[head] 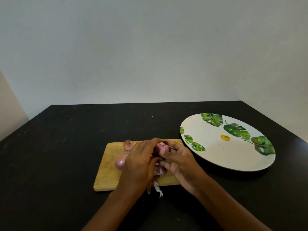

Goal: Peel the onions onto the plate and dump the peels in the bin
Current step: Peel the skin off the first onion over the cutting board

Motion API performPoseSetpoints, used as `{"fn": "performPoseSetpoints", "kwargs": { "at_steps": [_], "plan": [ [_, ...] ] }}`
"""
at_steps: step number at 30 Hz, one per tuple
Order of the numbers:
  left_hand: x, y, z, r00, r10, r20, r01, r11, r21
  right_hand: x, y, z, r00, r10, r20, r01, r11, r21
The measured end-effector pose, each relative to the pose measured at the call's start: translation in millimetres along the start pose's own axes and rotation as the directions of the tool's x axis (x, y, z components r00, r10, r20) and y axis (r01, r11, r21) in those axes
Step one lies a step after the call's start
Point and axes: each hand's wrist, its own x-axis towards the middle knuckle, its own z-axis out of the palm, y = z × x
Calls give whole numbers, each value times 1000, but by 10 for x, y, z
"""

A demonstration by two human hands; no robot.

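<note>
One onion sits gripped in curled fingers of left hand and right hand above the board.

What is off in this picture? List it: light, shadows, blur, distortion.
Head view: soft, even light, no hard glare on the plate; a thin dark shadow under its near rim. Head view: the left hand, the right hand and the onion they hold look slightly soft. Head view: the wide lens splays the black table at its edges.
</note>
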Motion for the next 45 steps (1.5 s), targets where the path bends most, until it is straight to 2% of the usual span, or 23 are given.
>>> {"fn": "performPoseSetpoints", "kwargs": {
  "at_steps": [9, 25, 35, 38, 45],
  "plan": [
    [20, 94, -50, 988, -109, 110, 130, 968, -215, -3, -6, -8, 999, -40, -5, 38, 987, -153],
    [12, 62, -64, 971, -157, 181, 202, 943, -263, -2, -67, -32, 999, -5, 35, 12, 982, -190],
    [-10, 68, -41, 990, -114, 78, 128, 971, -204, -4, -86, -27, 998, 46, 38, -43, 997, -64],
    [1, 44, -39, 995, -102, 20, 104, 976, -191, -3, -91, -23, 998, 53, 42, -50, 997, -66],
    [-9, -27, -22, 1000, 17, 22, -15, 996, -93, 7, -87, -35, 998, 62, 23, -60, 994, -86]
  ]
}}
